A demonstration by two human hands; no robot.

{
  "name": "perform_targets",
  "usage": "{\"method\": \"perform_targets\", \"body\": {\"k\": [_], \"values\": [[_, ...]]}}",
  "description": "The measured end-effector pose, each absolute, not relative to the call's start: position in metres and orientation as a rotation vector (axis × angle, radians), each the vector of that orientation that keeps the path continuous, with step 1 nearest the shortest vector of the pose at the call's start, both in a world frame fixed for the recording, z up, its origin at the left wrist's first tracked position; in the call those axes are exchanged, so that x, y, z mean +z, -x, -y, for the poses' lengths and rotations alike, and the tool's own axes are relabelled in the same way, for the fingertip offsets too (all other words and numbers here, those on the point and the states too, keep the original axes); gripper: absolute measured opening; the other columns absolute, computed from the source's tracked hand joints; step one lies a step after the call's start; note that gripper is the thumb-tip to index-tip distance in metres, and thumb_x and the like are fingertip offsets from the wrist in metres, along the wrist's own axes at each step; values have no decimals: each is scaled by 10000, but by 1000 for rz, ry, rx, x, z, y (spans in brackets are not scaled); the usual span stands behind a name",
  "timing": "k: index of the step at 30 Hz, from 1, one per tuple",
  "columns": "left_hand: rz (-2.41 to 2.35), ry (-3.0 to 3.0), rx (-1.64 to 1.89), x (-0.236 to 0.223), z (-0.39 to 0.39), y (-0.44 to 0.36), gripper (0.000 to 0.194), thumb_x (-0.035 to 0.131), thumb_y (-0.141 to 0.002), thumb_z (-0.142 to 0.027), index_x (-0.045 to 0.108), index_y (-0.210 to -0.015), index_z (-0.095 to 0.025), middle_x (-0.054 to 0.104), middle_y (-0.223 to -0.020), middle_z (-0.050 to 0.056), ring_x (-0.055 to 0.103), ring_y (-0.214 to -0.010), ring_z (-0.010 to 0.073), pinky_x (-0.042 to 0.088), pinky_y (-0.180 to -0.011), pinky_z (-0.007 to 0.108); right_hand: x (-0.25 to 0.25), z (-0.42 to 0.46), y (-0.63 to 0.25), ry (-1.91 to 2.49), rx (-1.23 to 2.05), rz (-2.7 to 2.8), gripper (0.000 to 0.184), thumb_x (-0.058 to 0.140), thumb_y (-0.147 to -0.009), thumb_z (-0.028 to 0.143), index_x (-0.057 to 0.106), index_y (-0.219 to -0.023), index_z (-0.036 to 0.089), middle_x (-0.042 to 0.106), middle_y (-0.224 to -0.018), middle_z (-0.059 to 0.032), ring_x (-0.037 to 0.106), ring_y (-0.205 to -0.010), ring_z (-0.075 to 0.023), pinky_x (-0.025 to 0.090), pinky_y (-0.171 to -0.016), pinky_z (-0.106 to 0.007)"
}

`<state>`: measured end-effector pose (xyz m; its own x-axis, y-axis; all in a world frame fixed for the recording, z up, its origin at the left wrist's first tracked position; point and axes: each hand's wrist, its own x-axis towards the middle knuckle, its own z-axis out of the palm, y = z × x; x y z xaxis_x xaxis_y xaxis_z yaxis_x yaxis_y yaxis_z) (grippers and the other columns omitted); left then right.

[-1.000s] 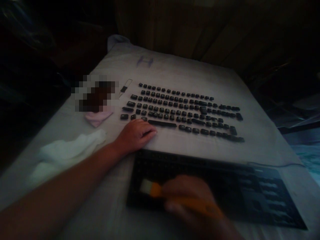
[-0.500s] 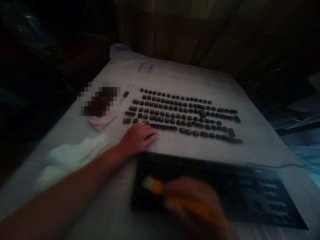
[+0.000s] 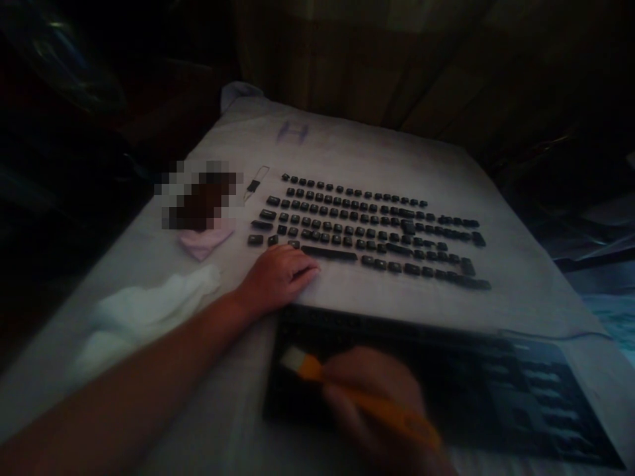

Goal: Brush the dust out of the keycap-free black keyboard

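Note:
My right hand [image 3: 377, 396] is closed round the orange handle of a flat paintbrush [image 3: 302, 363]. Its pale bristles are over the left part of a black keyboard [image 3: 466, 390], whose keys are off. The picture is dark and blurred there, so whether the bristles touch is hard to see. My left hand [image 3: 278, 277] rests on the cloth just beyond the keyboard's far left corner, fingers curled and thumb against them, with nothing visible in it. It lies close beside a long black spacebar [image 3: 330, 254] and other loose keycaps [image 3: 347, 215] set out in rows.
A pale cloth covers the table [image 3: 367, 149]. To the left are a white crumpled cloth [image 3: 153, 297], a pink cloth [image 3: 206, 241] with a pixelated dark item above it, and a small wire tool with a dark grip [image 3: 254, 186]. A cable [image 3: 555, 336] runs behind the keyboard.
The view has shifted slightly, so the keycaps and keyboard sit a little further right. The paintbrush stays over the keyboard's left part, and my left hand keeps its place beside the spacebar.

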<state>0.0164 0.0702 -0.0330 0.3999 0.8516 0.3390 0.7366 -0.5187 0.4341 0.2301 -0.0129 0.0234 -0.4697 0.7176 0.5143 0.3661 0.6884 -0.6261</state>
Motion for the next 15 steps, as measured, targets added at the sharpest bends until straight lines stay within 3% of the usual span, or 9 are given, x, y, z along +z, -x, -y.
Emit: {"method": "perform_targets", "body": {"k": [5, 15], "values": [[-1395, -2426, 793, -33, -70, -16, 263, 518, -977, -335, 744, -944, -204, 775, -872, 44, 658, -813, 201, 466, -761, 367, 10, 18, -229, 800, 626, 2084, 253, 548, -1018, 327, 701, -853, 211, 754, -659, 5, 705, -514, -128, 601, -556, -217], [-1414, -2422, 781, -31, -69, -17, 265, 519, -977, -332, 747, -955, -199, 767, -849, 43, 653, -809, 201, 472, -749, 362, 5, 17, -230, 812, 654, 2145, 370, 482, -1055, 388, 714, -830, 208, 754, -658, -6, 713, -537, -129, 598, -582, -211]]}}
